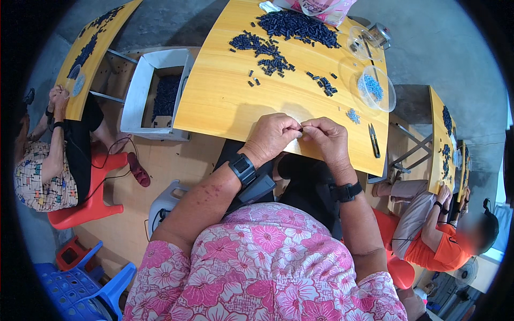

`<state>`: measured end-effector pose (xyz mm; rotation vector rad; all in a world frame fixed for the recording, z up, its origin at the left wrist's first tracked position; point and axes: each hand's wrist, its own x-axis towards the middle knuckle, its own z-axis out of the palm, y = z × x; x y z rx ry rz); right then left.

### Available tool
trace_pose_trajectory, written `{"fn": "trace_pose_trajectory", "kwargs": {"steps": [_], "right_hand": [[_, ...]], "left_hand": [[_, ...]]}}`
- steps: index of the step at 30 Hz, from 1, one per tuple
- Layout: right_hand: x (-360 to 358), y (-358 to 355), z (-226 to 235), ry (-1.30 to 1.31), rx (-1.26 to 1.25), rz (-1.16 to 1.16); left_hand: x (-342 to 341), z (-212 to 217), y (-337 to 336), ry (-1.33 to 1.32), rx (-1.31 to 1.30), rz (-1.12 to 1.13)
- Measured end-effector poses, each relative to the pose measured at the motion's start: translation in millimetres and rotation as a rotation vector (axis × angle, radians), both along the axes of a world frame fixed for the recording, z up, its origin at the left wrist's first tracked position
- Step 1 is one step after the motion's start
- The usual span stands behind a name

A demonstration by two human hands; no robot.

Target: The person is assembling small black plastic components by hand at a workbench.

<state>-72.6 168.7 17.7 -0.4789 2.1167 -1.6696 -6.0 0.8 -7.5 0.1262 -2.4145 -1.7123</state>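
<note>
My left hand (274, 134) and my right hand (327, 136) meet at the near edge of the wooden table (214, 96). Fingertips of both are pinched together around something small and dark, too hidden to name. Farther up the table lie a large heap of small dark cylindrical parts (297, 27) and a looser spread of them (276, 64). A few more dark parts (324, 84) sit nearer to me. Right of my right hand is a small pile of tiny light-blue pieces (353, 115), and beyond it a pair of black thread snips (373, 140).
A clear bowl of blue pieces (373, 88) stands at the table's right side, near another clear container (361, 43) and a metal tin (380, 35). A pink-and-white bag (326, 9) is at the back. On the floor, a white box (140, 101) holds dark parts. People work at tables on both sides.
</note>
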Motion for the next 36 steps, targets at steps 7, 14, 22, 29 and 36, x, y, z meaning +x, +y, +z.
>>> {"fn": "trace_pose_trajectory", "kwargs": {"steps": [7, 14, 22, 29, 36], "right_hand": [[-7, -1, 5, -0.201, 0.085, 0.012], [-14, 2, -2, -0.504, -0.105, 0.029], [-12, 2, 0, -0.523, -0.127, 0.030], [-10, 5, -8, -0.429, -0.069, 0.031], [-9, 4, -7, -0.397, -0.066, 0.050]], "left_hand": [[1, 1, -2, -0.028, -0.011, -0.020], [1, 3, -1, -0.024, -0.013, -0.023], [1, -1, -3, -0.012, 0.004, -0.039], [0, -5, -2, 0.029, -0.033, -0.039], [1, -4, -1, 0.047, -0.068, -0.022]]}}
